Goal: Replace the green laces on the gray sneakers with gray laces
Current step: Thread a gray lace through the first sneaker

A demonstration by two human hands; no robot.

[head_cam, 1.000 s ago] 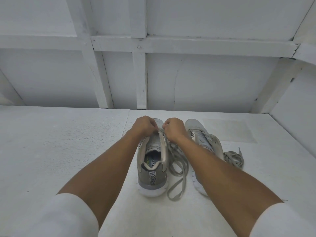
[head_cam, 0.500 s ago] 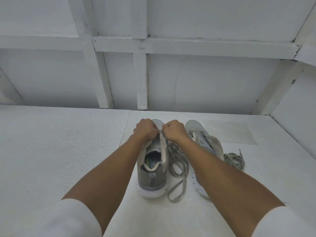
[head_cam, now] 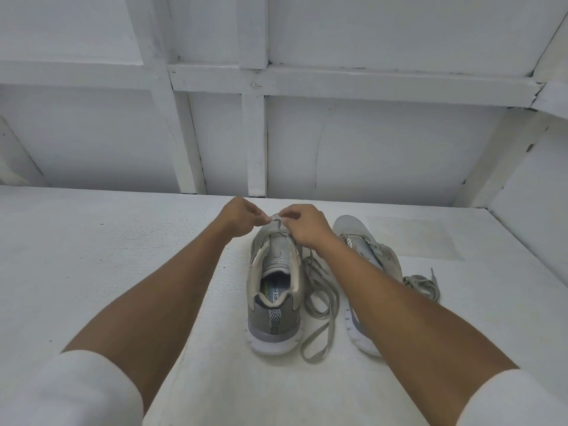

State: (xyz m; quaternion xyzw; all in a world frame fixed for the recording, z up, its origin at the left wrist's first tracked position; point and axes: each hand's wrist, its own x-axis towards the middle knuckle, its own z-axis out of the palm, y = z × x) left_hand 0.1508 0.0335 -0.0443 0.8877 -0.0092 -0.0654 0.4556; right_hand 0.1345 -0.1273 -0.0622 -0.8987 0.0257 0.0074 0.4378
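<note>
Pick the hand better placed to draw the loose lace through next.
Right, probably. The right hand pinches the lace on the side where its slack trails beside the sneaker; the left hand pinches at the toe end, away from that slack.
</note>
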